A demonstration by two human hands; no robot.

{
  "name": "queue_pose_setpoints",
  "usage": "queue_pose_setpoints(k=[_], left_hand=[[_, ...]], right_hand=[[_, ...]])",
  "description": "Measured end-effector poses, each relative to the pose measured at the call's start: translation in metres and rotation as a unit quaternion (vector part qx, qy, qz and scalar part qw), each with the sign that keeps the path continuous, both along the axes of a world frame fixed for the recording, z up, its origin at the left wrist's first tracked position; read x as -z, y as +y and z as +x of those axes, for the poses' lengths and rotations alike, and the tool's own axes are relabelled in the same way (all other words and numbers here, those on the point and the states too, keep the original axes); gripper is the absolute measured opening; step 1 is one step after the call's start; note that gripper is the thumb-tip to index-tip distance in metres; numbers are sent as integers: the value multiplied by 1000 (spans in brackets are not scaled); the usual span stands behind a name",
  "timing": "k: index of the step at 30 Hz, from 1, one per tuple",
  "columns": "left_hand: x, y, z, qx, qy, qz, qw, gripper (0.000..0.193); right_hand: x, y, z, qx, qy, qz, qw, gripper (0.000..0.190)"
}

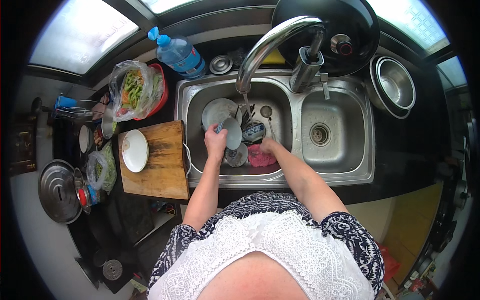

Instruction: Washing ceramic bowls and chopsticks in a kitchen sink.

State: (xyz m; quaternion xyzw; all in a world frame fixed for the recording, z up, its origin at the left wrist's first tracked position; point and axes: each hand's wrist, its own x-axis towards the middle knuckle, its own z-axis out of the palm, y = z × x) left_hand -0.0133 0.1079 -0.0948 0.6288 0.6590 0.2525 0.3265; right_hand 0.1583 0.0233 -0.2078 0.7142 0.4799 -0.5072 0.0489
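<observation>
My left hand (216,142) grips the rim of a tilted blue-and-white bowl (231,134) over the left sink basin (283,101). My right hand (267,145) touches the edge of a pink cloth (258,156) on the basin floor; its fingers are partly hidden. Between the hands a patterned bowl (254,132) lies under water running from the chrome faucet (243,84). A large plate (219,108) lies behind my left hand, a small bowl (237,155) nearer me. Chopsticks (248,114) and a metal ladle (266,111) lie towards the back.
A wooden cutting board (165,161) with a white plate (135,150) is left of the sink. Behind it are a red basin (162,90) with bagged vegetables and a plastic bottle (182,58). A black wok lid (300,33) leans behind the faucet; metal bowls (395,84) stand at right.
</observation>
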Motion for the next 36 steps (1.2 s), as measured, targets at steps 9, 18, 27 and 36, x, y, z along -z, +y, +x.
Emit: queue_pose_setpoints(k=[9, 18, 27, 36], left_hand=[[-9, -6, -11, -45, -70, -63, 995, 42], [6, 7, -10, -60, -149, -74, 984, 46], [1, 1, -14, -96, -115, -51, 987, 47], [-6, -12, -5, -42, -108, -70, 991, 50]], right_hand=[[-28, -9, -3, 77, 4, -73, 994, 28], [-124, -5, 47, 222, 271, 29, 936, 17], [-155, 42, 45, 260, 265, 202, 906, 29], [-112, 71, 31, 341, 225, 255, 876, 20]])
